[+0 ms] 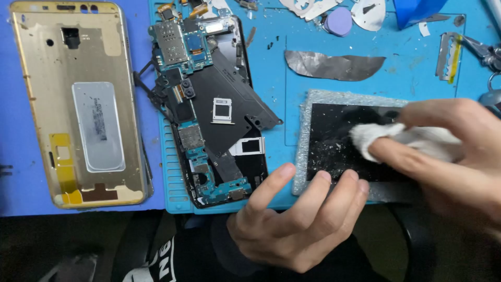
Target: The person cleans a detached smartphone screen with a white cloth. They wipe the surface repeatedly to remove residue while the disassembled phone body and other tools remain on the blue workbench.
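Observation:
A black phone screen panel (pixel 334 137) with a grey, crumbly adhesive border lies on the blue work mat (pixel 412 57) at the right. My right hand (pixel 449 151) holds a white wad of cloth (pixel 383 138) pressed on the panel's dark surface. My left hand (pixel 297 214) rests at the panel's near left corner, fingertips touching its edge and holding nothing. White specks dot the glass.
A gold phone frame (pixel 78 104) lies at the far left. A pile of circuit boards, black shields and card trays (pixel 209 104) sits mid-mat. A dark foil strip (pixel 334 65), a purple disc (pixel 339 22), a razor blade (pixel 449 56) and metal tweezers (pixel 485 49) lie behind.

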